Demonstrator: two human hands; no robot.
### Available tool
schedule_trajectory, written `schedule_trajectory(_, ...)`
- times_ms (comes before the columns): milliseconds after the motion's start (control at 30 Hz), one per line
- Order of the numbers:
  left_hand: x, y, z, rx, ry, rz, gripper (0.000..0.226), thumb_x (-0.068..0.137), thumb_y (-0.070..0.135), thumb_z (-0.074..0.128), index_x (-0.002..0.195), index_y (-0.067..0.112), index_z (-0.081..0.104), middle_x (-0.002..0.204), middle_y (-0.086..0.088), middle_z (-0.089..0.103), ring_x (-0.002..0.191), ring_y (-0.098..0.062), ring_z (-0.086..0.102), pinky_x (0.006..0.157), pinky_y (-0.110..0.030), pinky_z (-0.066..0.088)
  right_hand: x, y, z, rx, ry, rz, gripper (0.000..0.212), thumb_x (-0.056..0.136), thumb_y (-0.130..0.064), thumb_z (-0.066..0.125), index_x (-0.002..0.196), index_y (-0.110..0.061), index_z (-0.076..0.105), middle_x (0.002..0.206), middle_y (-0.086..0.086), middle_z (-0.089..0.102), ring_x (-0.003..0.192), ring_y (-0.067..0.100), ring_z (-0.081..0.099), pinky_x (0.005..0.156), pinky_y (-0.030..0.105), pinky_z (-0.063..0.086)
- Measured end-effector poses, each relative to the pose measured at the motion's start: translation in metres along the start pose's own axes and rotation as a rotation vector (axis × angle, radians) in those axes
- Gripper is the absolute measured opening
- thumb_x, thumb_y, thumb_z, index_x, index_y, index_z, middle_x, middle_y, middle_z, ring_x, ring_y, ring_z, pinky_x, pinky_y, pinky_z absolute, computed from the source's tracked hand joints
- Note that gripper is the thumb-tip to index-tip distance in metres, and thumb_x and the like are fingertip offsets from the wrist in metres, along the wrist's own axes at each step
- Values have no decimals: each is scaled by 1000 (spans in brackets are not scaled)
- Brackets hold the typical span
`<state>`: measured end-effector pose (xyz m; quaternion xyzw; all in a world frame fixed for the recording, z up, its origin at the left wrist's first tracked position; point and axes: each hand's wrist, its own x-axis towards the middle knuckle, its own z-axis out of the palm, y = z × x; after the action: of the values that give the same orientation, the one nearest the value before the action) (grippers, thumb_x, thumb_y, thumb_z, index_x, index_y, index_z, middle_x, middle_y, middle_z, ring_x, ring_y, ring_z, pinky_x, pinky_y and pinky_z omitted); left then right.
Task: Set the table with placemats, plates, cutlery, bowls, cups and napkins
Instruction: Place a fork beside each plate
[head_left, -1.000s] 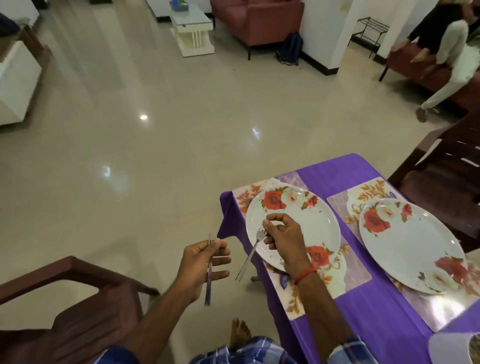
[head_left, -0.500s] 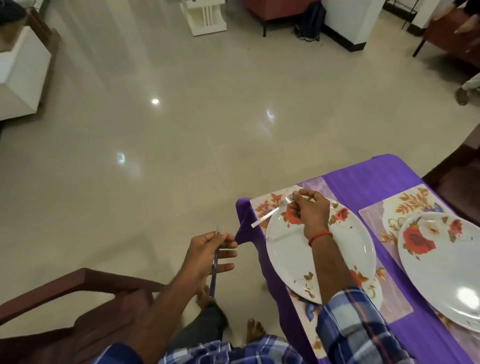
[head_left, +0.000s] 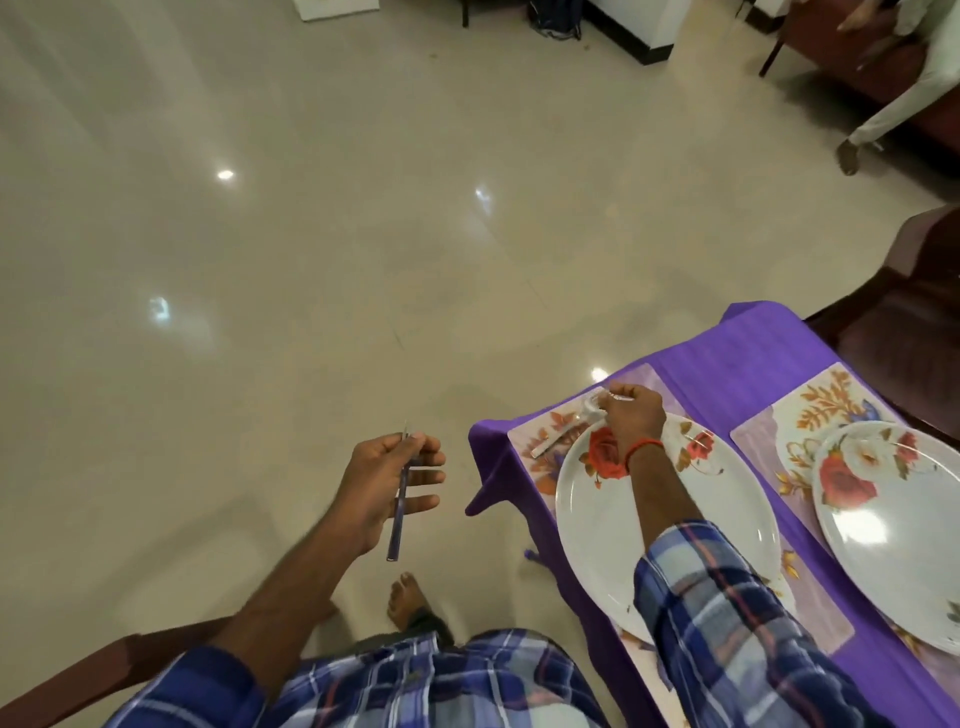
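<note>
My right hand (head_left: 634, 415) pinches the head end of a metal fork (head_left: 566, 428) over the far corner of a floral placemat (head_left: 535, 441). The fork's handle points left and lies low over the mat, just beyond the rim of a white plate with red roses (head_left: 660, 525). Off the table to the left, my left hand (head_left: 387, 478) holds a thin metal knife (head_left: 400, 499) upright between thumb and fingers. A second rose plate (head_left: 898, 530) sits on another floral placemat (head_left: 779, 431) to the right.
The table wears a purple cloth (head_left: 696, 358), whose corner hangs down at the left. A dark wooden chair (head_left: 909, 322) stands at the far right and another chair arm (head_left: 104, 670) at the lower left. My bare foot (head_left: 408, 597) is on the tiled floor. A seated person's leg (head_left: 883, 109) is at top right.
My right hand has carried the fork from over the plate's middle to the mat's far corner and lowered it there. My left hand with the knife has hardly moved.
</note>
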<state>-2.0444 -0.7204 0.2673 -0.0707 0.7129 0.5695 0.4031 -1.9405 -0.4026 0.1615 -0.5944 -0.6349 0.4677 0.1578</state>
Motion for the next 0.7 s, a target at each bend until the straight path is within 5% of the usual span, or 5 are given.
schedule_trajectory(233,37,18,-33,39,-48,-2,29,105,25,55,105,4,74,100,-14,77,97,-37,74,85,-57,61,-7,10,16,-382,92,-107,21,99,-32,60,107,-17,73,98,3,74,83,18,62,76,29,47)
schedule_trajectory(400,52,25,-36,69,-107,2,29,105,27,55,104,6,75,99,-13,78,94,-34,75,82,-53,63,-13,11,21,-483,147,-133,23,101,-35,56,104,-17,71,100,6,74,86,22,67,81,36,57)
schedule_trajectory(700,63,45,-42,61,-190,25,35,108,32,48,107,7,73,99,-13,77,93,-32,75,79,-50,63,-50,-11,19,-507,271,-231,29,98,-35,62,120,-17,67,122,13,62,106,28,62,85,37,54)
